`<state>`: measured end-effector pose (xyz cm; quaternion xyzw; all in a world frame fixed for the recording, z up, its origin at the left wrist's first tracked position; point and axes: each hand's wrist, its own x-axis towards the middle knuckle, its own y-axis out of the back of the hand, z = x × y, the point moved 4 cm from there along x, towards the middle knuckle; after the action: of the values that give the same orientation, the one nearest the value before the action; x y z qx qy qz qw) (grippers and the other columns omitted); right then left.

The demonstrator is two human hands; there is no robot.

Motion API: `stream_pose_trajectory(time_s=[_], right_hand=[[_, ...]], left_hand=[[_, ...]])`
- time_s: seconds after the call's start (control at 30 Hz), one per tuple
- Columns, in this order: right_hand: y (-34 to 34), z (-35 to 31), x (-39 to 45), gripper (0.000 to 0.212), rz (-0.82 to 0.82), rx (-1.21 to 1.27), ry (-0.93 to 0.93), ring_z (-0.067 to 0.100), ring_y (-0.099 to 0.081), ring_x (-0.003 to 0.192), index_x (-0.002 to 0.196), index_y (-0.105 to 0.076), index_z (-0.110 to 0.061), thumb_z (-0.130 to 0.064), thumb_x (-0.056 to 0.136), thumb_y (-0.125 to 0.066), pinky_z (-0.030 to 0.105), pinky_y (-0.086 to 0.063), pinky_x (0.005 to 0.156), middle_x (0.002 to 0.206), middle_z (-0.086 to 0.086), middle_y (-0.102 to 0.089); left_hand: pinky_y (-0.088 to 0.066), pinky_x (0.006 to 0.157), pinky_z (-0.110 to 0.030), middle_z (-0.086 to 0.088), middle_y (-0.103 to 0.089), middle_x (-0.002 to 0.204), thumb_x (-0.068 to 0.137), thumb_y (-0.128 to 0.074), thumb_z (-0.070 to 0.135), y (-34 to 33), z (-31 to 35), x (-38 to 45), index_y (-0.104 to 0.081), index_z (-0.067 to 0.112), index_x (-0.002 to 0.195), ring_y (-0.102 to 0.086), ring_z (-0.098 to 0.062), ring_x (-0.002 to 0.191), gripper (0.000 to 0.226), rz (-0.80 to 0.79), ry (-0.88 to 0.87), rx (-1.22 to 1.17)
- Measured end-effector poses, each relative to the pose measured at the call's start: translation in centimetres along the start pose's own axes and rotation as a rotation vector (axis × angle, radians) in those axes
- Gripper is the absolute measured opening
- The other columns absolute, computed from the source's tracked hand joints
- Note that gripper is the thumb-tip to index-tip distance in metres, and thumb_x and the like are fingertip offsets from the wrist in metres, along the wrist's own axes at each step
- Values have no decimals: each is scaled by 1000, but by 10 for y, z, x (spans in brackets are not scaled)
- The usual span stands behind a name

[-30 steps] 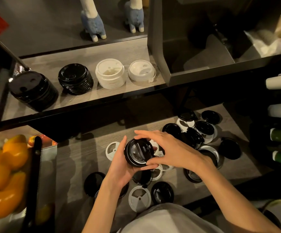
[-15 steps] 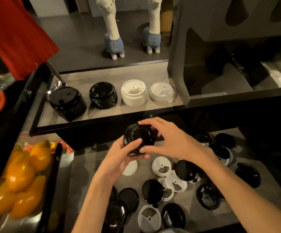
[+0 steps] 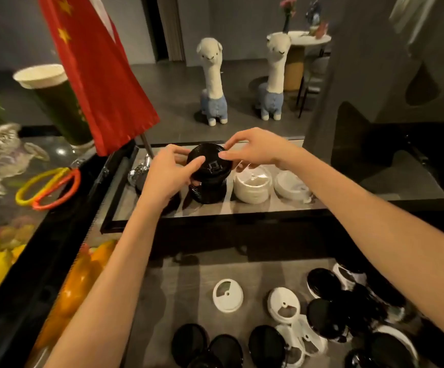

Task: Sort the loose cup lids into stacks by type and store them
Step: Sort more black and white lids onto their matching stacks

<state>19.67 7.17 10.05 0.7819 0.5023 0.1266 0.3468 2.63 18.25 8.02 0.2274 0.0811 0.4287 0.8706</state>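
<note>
Both my hands hold a small stack of black lids [image 3: 210,163] just above the black lid stack [image 3: 209,191] standing on the raised shelf [image 3: 242,209]. My left hand [image 3: 167,172] grips its left side and my right hand [image 3: 252,150] pinches its right rim. Right of it on the shelf stand a tall white lid stack [image 3: 251,184] and a lower white lid stack [image 3: 292,185]. Another black stack is mostly hidden behind my left hand. Several loose black lids [image 3: 324,318] and white lids [image 3: 227,292] lie on the lower counter [image 3: 183,301].
A red flag [image 3: 96,70] on a pole stands at the shelf's left end, next to a tall green cup [image 3: 56,102]. Orange and yellow fruit [image 3: 75,285] fills a bin at left. Two plush alpacas [image 3: 212,83] stand beyond the shelf. A dark cabinet [image 3: 388,102] rises at right.
Both hands lifted the black lids from above the lower counter forward and up to the shelf, over the second black stack. My view tilted up.
</note>
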Motion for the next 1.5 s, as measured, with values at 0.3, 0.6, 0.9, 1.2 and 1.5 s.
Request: stream_pose_trajectory(time_s=[0.3,0.6,0.9,1.2,1.5], right_hand=[[-24,3,56,40,-172,-261,-116,9,-72,74,131,-63,-13,-39,101,-64,22,-51,64,83,-2,-76],[-30,2,67,41,-270,-418,-145,4,-71,68,126,-66,-10,-43,100,-64,23,-54,75,87,-2,-80],[-22,-7,50,43,-36,-469,-59,11,-71,75,110,-74,-14,-53,92,-71,23,-55,67,80,-3,-79],[-85,89,-93,17,-86,-33,-47,5,-69,57,95,-71,-24,-41,94,-72,17,-57,66,70,-8,-76],[-195,289,-137,66,-215,-312,-404,21,-50,131,141,-53,-25,-26,84,-85,35,-44,109,140,-2,-50]], left_hand=[[-57,93,-44,-16,-75,109,98,-67,32,-8,-11,46,-70,3,123,-71,-27,97,37,-165,-6,515],[-53,93,-38,-16,-73,116,99,-67,29,-18,-20,54,-68,3,125,-68,-28,108,37,-217,3,594],[-49,98,-34,-12,-62,131,98,-67,27,-9,-8,43,-58,11,138,-62,-24,118,44,-27,-151,589],[-53,68,-13,14,-70,88,93,-72,27,-23,-65,-103,-70,29,101,-68,0,78,8,-293,-180,249],[-38,110,-32,0,-48,146,78,-83,13,-159,-263,-126,-55,20,139,-45,-26,138,68,-537,30,516]])
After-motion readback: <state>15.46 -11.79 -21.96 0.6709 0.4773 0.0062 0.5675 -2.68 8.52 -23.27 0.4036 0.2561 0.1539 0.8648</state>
